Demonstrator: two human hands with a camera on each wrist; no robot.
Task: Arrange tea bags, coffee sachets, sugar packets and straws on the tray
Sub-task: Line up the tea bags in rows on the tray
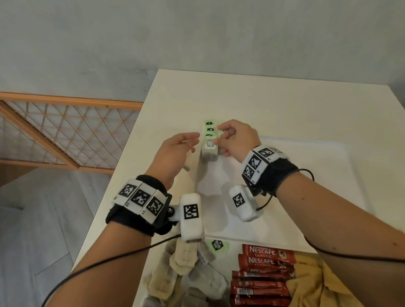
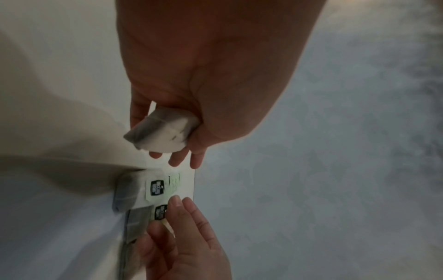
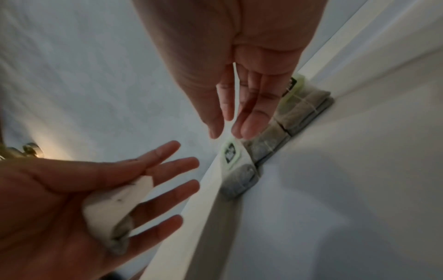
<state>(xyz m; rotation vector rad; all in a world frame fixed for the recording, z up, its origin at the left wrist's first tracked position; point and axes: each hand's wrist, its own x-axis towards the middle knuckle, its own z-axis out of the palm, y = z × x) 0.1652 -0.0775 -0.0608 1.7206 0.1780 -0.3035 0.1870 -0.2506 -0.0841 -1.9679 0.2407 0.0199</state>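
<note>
Item one: white tray (image 1: 354, 180), lying on the white desk (image 1: 189, 87), filling most of its right half.

Item two: row of tea bags (image 1: 209, 139) with pale green tags, overlapping one another along the tray's far left corner, against its left rim. The row showed again in the right wrist view (image 3: 261, 147) and in the left wrist view (image 2: 134, 191).

Item three: right hand (image 1: 236, 141), over the near end of that row. Its grip was pressed lightly together, thumb and forefinger tips meeting at the green tag of the nearest bag (whether they truly pinched the tag or only touched it cannot be told). The other fingers were loosely curled.

Item four: left hand (image 1: 172, 153), just left of the row, over the tray's left rim. Its fingers were spread and nearly straight, yet one tea bag (image 3: 115, 204) lay tucked in the palm, held there by the thumb; the left wrist view showed the same bag (image 2: 163, 134) wedged between thumb and palm.

Item five: loose heap of tea bags (image 1: 186, 280) at the desk's near edge, off the tray, one green tag lying on top.

Item six: stack of red coffee sachets (image 1: 261, 286), just right of that heap, also off the tray.

Item seven: crumpled yellow cloth (image 1: 325, 298), beside the sachets at the near right.
</note>
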